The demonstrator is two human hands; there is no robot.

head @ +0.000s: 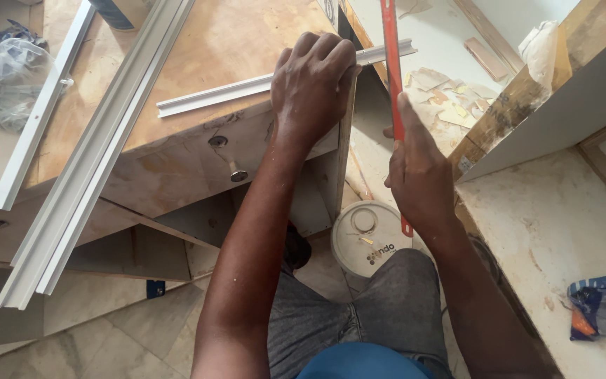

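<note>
White strip (247,88) lies across the bench (198,42), overhanging its right edge. Left hand (311,81) curled, pressing it down there. Right hand (419,175) closed around red saw (391,63), blade touching the strip's overhang.

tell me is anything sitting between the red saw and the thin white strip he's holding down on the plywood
Nothing visible does. The red saw, gripped by the right hand, meets the thin white strip just past the plywood top edge, right beside the left hand pressing the strip down.
</note>
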